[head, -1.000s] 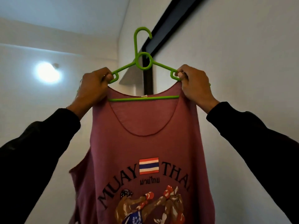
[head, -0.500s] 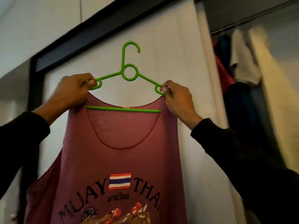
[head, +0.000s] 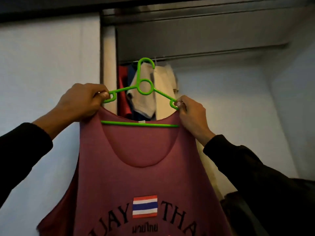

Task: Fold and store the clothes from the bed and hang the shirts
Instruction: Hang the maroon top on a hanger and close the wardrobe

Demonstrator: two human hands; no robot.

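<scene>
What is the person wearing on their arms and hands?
Both arms are in long, loose black sleeves ending at the wrists. The left hand and right hand are bare: no gloves, watch or bracelet shows.

I can't see the lower half of the tank top [head: 136, 167]; the bottom edge cuts it off through the lettering. Its straps and the hanger's [head: 144, 86] shoulder ends are covered by my left hand [head: 80, 103] and right hand [head: 192, 116]. The hanging clothes [head: 146, 99] in the wardrobe are blurred and partly behind the hanger and top, so I can't tell how many there are.
</scene>
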